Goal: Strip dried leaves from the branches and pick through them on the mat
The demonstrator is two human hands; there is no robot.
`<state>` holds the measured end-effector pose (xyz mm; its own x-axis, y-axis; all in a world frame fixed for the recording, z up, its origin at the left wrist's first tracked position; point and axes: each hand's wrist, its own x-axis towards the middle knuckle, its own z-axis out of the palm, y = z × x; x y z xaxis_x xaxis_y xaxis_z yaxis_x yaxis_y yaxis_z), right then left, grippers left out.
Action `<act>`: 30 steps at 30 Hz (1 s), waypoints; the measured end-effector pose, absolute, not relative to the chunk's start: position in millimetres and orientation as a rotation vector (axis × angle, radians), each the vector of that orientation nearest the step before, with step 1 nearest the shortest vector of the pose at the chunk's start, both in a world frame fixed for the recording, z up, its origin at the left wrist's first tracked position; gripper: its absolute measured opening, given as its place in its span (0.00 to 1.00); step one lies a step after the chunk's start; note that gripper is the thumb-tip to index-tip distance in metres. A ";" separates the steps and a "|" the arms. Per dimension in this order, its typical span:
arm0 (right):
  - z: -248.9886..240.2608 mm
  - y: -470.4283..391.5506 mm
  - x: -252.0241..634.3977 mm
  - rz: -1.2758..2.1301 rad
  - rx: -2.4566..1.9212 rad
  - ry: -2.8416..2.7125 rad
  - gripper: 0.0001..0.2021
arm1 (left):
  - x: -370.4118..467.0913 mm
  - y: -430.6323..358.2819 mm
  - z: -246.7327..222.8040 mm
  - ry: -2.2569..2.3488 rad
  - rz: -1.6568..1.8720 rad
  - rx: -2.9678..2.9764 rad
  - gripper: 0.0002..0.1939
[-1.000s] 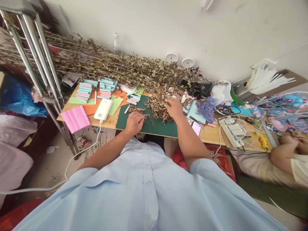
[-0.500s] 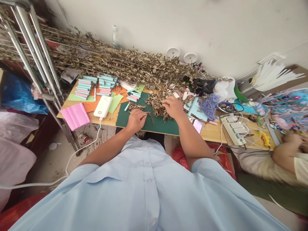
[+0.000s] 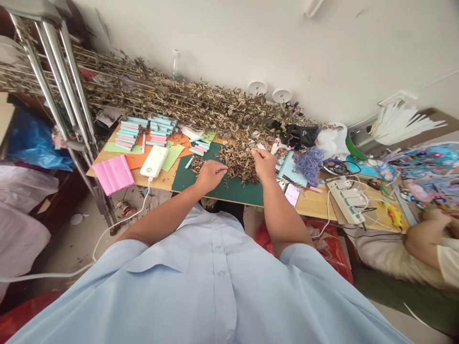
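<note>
A loose pile of dried leaves (image 3: 239, 165) lies on a green cutting mat (image 3: 236, 192). At its left edge my left hand (image 3: 212, 176) is closed, thumb and fingers together pointing at the pile. My right hand (image 3: 264, 165) is over the pile's right side with its fingertips pinched. Whatever either pinch holds is too small to make out. A smaller heap of leaf bits (image 3: 198, 165) sits just beyond my left hand. Beside that heap lies a light blue paper roll (image 3: 189, 161), and more blue and pink rolls (image 3: 199, 147) are at the mat's top left.
Stacked paper rolls (image 3: 128, 135), a white power bank (image 3: 154, 161) and pink paper (image 3: 113, 175) occupy the left. Dried stalks (image 3: 201, 98) line the wall. Right are a glue gun (image 3: 278, 145), purple yarn (image 3: 307, 165), a phone (image 3: 292, 194), a power strip (image 3: 347, 200) and another person's arm (image 3: 425, 239).
My left hand has shifted right toward the leaf pile. My right hand has drawn slightly right, its fingers now pinched higher over the leaves. The camera view has tilted a little.
</note>
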<state>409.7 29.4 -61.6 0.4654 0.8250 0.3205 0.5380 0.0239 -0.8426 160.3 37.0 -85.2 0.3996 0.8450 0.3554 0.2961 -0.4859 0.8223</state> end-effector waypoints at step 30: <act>-50.6 -1.6 341.2 0.854 -1.322 -0.557 0.19 | 201.2 48.7 -60.7 0.729 0.893 1.016 0.07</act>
